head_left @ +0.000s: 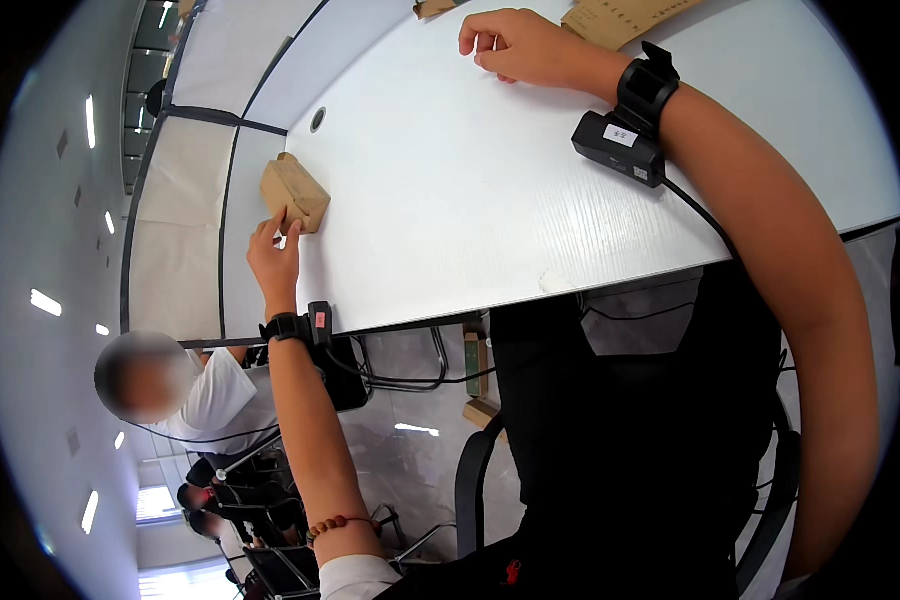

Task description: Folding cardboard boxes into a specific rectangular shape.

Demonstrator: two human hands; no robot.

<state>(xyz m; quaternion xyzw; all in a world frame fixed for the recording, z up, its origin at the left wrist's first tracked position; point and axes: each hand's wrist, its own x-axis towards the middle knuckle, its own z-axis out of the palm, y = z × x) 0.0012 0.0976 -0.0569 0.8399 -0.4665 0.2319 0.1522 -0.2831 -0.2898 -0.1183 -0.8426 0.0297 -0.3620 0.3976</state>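
Note:
At the left of the desk lies a closed brown cardboard box [297, 187]. The thumb and index finger of my left hand [273, 259] pinch at its near end. My right hand [521, 46] is over the far part of the white desk [450, 187], its fingers loosely curled and apart, with nothing seen in them. Just beyond that wrist lies a flat brown cardboard piece [619, 21] with handwriting on it. Each wrist wears a black strap with a cabled black device, the right one [619, 148] larger in view.
Fabric-covered partition panels [176, 277] edge the desk at the left, near a round cable grommet [318, 120]. Another cardboard piece [433, 7] lies at the far edge. Cables hang below the desk beside boxes on the floor [476, 367]. A person in a white shirt [214, 397] sits at the left.

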